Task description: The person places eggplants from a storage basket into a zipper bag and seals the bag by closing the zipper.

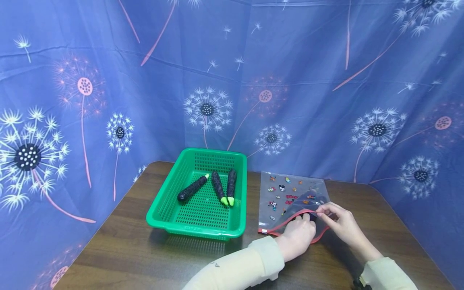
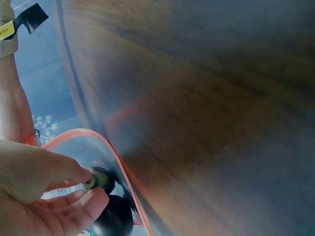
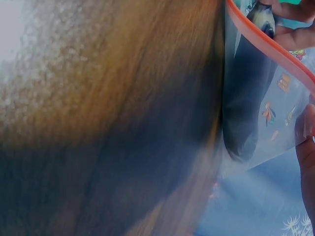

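Note:
A clear zip bag (image 1: 266,201) with cartoon prints and a red-edged mouth lies on the table, its mouth spread toward me. Reaching into it, my left hand (image 1: 298,238) pinches the stem end of a dark eggplant (image 3: 243,98). In the left wrist view, another glossy black eggplant (image 2: 116,216) shows in the bag beside the pinched stem. My right hand (image 1: 340,221) grips the bag's red rim between thumb and fingers, holding that side raised. From the head view, the left hand and the bag's plastic hide most of the contents.
Left of the bag stands a green perforated basket (image 1: 195,231). Inside it lie three eggplants (image 1: 193,188) with pale green stem ends. A blue dandelion-print cloth (image 1: 224,52) hangs behind the brown wooden table (image 1: 119,245) and down its sides.

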